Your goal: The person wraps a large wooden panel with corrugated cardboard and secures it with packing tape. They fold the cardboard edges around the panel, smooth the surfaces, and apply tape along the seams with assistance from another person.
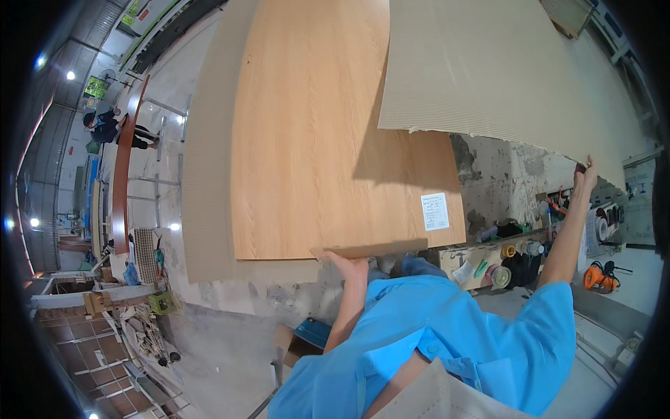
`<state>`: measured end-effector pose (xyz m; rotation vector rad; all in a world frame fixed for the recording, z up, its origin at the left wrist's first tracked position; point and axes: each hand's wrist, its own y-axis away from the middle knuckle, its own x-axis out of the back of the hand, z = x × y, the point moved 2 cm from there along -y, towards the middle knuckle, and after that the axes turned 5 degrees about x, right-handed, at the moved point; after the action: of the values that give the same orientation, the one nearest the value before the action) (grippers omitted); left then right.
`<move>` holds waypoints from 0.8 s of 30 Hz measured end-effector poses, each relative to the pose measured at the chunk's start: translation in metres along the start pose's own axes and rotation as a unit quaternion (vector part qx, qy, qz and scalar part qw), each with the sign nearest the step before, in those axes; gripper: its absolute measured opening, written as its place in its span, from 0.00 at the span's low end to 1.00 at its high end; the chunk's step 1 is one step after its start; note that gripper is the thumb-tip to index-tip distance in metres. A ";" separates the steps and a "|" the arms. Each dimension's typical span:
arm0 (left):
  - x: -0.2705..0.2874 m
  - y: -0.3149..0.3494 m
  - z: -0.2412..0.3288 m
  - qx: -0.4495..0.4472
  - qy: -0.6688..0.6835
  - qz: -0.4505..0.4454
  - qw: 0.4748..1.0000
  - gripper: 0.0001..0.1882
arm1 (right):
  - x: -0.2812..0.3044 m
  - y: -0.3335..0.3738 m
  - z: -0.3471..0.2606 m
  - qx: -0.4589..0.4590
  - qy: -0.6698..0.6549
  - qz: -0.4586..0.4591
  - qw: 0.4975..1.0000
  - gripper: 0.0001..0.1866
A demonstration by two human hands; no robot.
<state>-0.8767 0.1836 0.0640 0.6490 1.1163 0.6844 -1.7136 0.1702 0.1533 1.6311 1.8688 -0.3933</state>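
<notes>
A large wood-grain board [314, 133] fills the middle of the view, with a white label [435, 211] near its lower right corner. My left hand [343, 264] presses against the board's lower edge from below, fingers wrapped on it. A wide beige ribbed sheet [502, 70] overlaps the board at the upper right. My right hand [585, 174] is raised on an outstretched arm and grips that sheet's lower edge. My blue short-sleeved shirt [453, 328] takes up the lower middle. A second beige ribbed surface [209, 160] shows behind the board on the left.
A low shelf with tape rolls [499, 269] and bottles stands right of my left hand. An orange tool [597, 276] lies on the floor at right. A cardboard box [293, 342] sits below left. A person in dark clothes [105, 126] stands far left beside a long reddish board [122, 181].
</notes>
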 end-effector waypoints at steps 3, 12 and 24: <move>-0.005 0.012 -0.013 -0.026 0.029 -0.055 0.998 0.46 | -0.014 0.009 -0.018 0.029 -0.011 -0.017 0.999 0.15; 0.028 0.021 -0.058 0.167 -0.270 -0.148 0.937 0.36 | -0.074 -0.003 -0.119 0.142 0.044 -0.027 0.989 0.15; 0.003 0.018 -0.094 0.175 -0.182 -0.064 0.966 0.44 | -0.112 0.075 0.009 0.079 0.121 -0.063 0.987 0.14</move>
<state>-0.9674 0.2090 0.0477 0.9520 0.9305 0.2399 -1.6342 0.0917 0.2289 1.7340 2.1782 -0.4224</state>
